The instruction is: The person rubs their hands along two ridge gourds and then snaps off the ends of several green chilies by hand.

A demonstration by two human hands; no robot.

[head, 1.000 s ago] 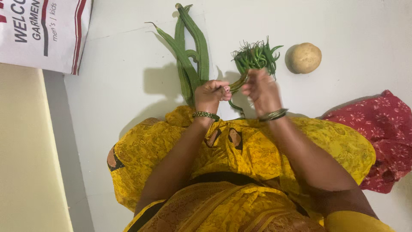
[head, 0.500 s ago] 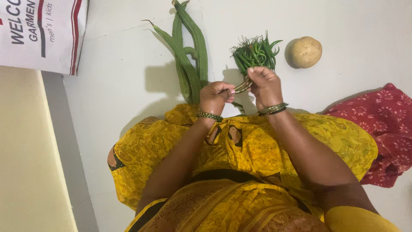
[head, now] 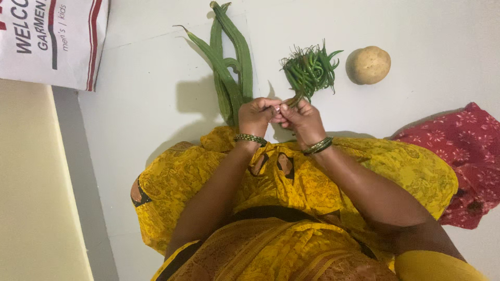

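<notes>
My left hand and my right hand meet fingertip to fingertip over the white floor, just above my yellow-clad lap. Between them they pinch one thin green pod, whose far end sticks out towards a small heap of thin green pods. That heap lies just beyond my right hand. Long ridged green gourds lie beyond my left hand, their near ends hidden behind it. Each wrist carries green bangles.
A round pale potato sits to the right of the heap. A red patterned cloth lies at the right edge. A white printed bag is at the top left, above a cream surface. My yellow garment fills the foreground.
My right hand drew back from the heap of pods and closed in on my left hand. The held pod now shows only a short end between the fingers.
</notes>
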